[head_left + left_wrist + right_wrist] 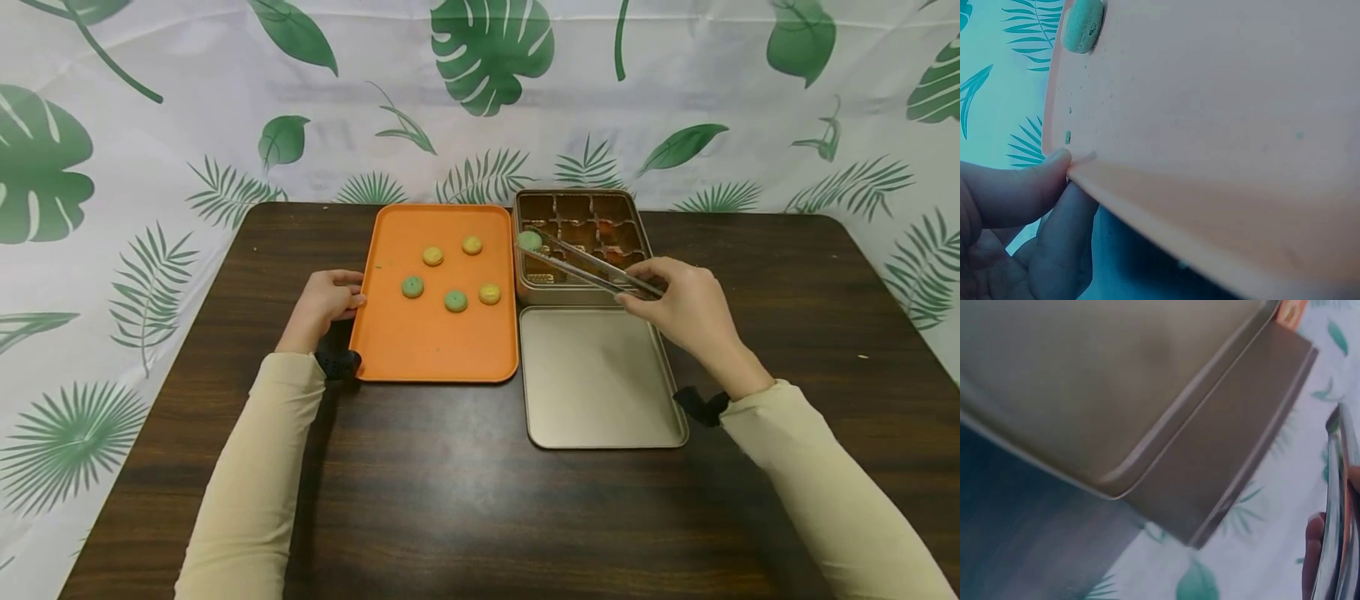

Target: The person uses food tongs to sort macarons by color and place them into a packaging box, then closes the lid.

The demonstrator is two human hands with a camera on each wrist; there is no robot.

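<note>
My left hand (324, 302) pinches the left rim of an orange tray (435, 350). In the left wrist view the thumb (1029, 187) lies over the rim and the fingers are below it. Several green and yellow macarons lie on the tray, among them a green macaron (455, 301) and a yellow macaron (490, 293). Metal tongs (592, 262) are held in my right hand (686, 300), a green macaron (529, 241) between their tips. That macaron hangs over the left side of a metal tin (573, 296) with a brown divided insert (576, 207).
A flat metal lid (600, 383) lies in front of the tin, to the right of the tray. All stand on a dark wooden table (450, 500). Behind it hangs a white cloth (375, 83) with green leaves. Crumbs dot the tray.
</note>
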